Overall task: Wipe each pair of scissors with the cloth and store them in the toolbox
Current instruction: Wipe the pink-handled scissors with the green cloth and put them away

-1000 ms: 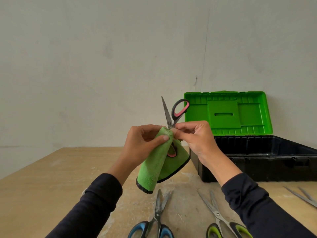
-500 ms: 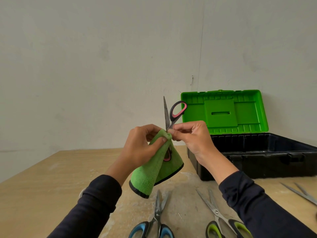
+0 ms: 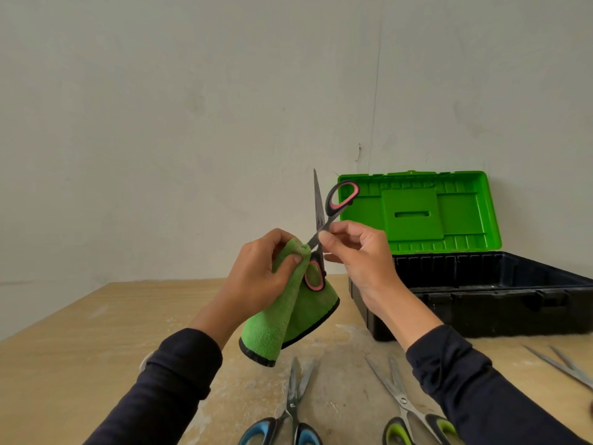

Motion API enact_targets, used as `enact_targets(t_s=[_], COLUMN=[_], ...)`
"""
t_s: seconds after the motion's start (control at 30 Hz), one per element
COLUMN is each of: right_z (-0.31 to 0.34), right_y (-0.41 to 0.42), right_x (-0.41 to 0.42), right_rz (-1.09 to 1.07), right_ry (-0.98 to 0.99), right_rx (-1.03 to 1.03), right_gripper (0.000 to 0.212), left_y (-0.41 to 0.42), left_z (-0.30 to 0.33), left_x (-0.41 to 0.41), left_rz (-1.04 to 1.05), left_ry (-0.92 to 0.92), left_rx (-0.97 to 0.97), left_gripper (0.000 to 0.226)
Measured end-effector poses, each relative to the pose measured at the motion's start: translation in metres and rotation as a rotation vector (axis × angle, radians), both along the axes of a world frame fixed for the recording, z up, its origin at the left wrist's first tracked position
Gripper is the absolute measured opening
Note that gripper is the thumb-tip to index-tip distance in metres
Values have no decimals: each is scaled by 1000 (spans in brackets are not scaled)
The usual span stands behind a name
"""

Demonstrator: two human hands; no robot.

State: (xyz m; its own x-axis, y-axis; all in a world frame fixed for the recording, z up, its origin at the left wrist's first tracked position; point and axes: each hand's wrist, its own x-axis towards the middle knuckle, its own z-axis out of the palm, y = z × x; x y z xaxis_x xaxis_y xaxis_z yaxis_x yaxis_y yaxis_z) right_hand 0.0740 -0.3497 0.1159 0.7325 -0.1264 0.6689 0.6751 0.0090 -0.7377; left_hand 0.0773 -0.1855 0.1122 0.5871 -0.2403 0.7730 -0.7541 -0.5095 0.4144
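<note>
head view: open toolbox [image 3: 481, 303], its visible interior bare.

Both hands [image 3: 321, 271] raised, fingers pinched

Fluffy cloth, metal blades, bare wood

Fuzzy green cloth [image 3: 272, 329]; dull metal scissors [image 3: 321, 216]; glossy plastic toolbox [image 3: 481, 293]; matt, dusty wooden table [image 3: 80, 348].
</note>
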Motion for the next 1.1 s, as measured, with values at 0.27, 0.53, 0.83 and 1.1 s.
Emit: enact_targets(t_s=[0.27, 0.53, 0.83, 1.1], right_z=[2, 9, 9, 12], right_y=[-4, -9, -3, -7], right_x=[-1, -4, -8, -9], right_rz=[20, 12, -8, -30], right_ry=[-18, 25, 15, 37], right_rx=[-156, -203, -106, -73], right_gripper=[17, 13, 8, 11], left_y=[2, 10, 6, 8], left_z=[3, 9, 7, 7], left_x=[-1, 0, -1, -2], left_rz=[23, 37, -88, -99], left_ry=[-6, -5, 143, 167], left_rx=[-22, -20, -257, -125], left_gripper=[9, 11, 11, 11])
